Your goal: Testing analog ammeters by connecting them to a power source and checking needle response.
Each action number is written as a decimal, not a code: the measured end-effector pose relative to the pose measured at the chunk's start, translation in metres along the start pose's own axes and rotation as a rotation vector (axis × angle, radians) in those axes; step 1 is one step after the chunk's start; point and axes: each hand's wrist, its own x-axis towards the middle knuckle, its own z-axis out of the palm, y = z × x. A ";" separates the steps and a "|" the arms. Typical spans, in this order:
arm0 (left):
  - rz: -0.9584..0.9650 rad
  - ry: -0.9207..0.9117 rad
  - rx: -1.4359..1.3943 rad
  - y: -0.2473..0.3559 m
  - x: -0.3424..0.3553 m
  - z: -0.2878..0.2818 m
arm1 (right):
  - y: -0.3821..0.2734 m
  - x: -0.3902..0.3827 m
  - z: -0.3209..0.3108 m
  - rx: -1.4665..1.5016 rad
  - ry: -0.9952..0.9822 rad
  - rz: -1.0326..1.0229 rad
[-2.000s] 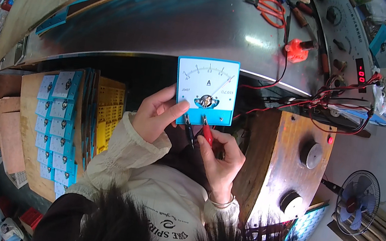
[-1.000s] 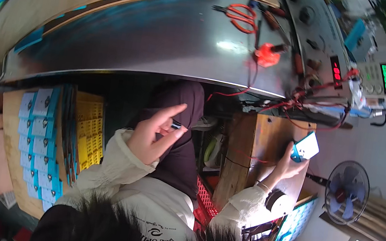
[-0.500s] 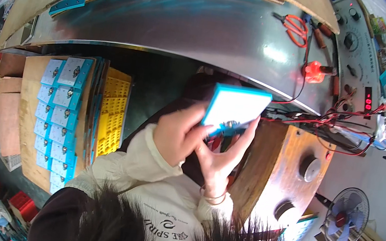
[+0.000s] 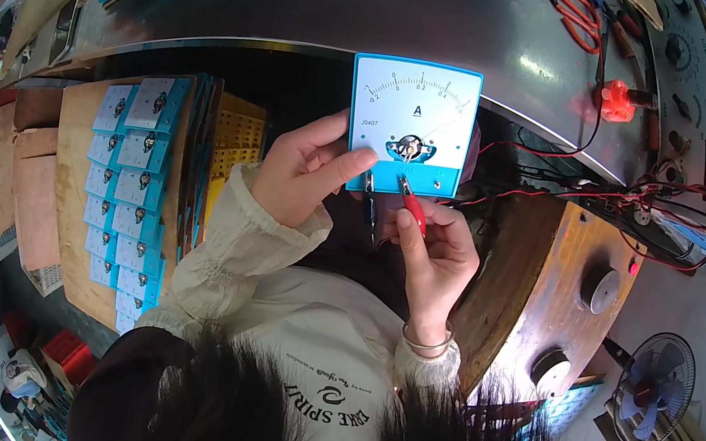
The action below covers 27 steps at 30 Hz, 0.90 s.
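Note:
An ammeter with a white dial and a blue frame faces me, nearly upright. My left hand grips its lower left edge, with the thumb on the front. In my right hand, thumb and fingers pinch a red alligator clip whose tip is at the middle terminal on the meter's blue lower strip. A black alligator clip hangs at the left terminal, beside my left thumb. Above the strip, a cutout shows the coil and mechanism.
Several similar meters lie in overlapping rows on a board at left, next to yellow crates. Red-handled scissors and a red bottle are on the metal bench. Red leads run right, above a wooden box with knobs.
The ammeter has risen and turned from a tilted position to face me. My right hand has left the meter's right side and now holds the red clip below it.

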 end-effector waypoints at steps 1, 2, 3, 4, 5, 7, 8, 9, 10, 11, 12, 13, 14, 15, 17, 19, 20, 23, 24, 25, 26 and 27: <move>0.008 -0.003 -0.002 -0.001 0.001 0.001 | 0.000 0.001 -0.001 -0.033 0.003 -0.016; 0.004 -0.009 0.001 -0.001 0.001 0.001 | 0.000 0.001 -0.002 -0.066 0.006 -0.031; -0.018 0.000 0.020 -0.001 0.000 0.001 | 0.001 0.002 -0.004 -0.062 0.009 -0.031; -0.040 0.009 0.039 -0.001 0.001 0.001 | 0.002 0.002 -0.006 -0.076 0.006 -0.037; -0.042 0.007 0.044 -0.001 0.001 0.003 | 0.002 0.003 -0.007 -0.090 0.002 -0.044; -0.012 0.030 -0.017 -0.003 0.002 0.009 | 0.001 0.003 -0.008 -0.092 0.017 -0.044; -0.013 0.027 -0.014 -0.003 0.002 0.011 | 0.001 0.003 -0.009 -0.097 0.028 -0.044; -0.001 0.036 -0.039 -0.004 0.003 0.014 | 0.001 0.003 -0.011 -0.096 0.035 -0.046; 0.012 0.044 -0.064 -0.006 0.004 0.016 | 0.001 0.003 -0.013 -0.146 0.048 -0.073; 0.011 0.035 -0.063 -0.008 0.005 0.018 | 0.001 0.003 -0.015 -0.196 0.061 -0.100; -0.004 0.034 -0.026 -0.007 0.005 0.017 | 0.000 0.002 -0.016 -0.194 0.066 -0.103; -0.020 0.031 0.011 -0.007 0.004 0.017 | -0.001 0.002 -0.016 -0.251 0.082 -0.124; -0.019 0.025 0.013 -0.007 0.004 0.017 | -0.002 0.001 -0.017 -0.309 0.098 -0.145; -0.022 0.017 0.013 -0.007 0.005 0.017 | -0.003 0.002 -0.019 -0.310 0.103 -0.150; -0.022 0.004 0.011 -0.007 0.005 0.019 | -0.002 0.001 -0.020 -0.416 0.113 -0.256; -0.044 0.013 -0.024 -0.007 0.005 0.022 | -0.004 0.002 -0.023 -0.436 0.123 -0.290; -0.043 0.011 -0.024 -0.009 0.007 0.023 | -0.006 0.003 -0.024 -0.466 0.122 -0.331; -0.062 0.043 0.051 -0.017 0.004 0.023 | -0.012 0.001 -0.027 -0.524 0.115 -0.354; -0.054 0.052 0.032 -0.018 0.004 0.024 | -0.012 0.002 -0.028 -0.551 0.106 -0.349; -0.045 0.062 0.014 -0.018 0.003 0.025 | -0.011 0.003 -0.028 -0.555 0.109 -0.372; -0.046 0.065 0.020 -0.017 0.002 0.024 | -0.010 0.002 -0.028 -0.548 0.107 -0.371; -0.051 0.068 0.019 -0.018 0.002 0.025 | -0.009 0.003 -0.028 -0.545 0.103 -0.363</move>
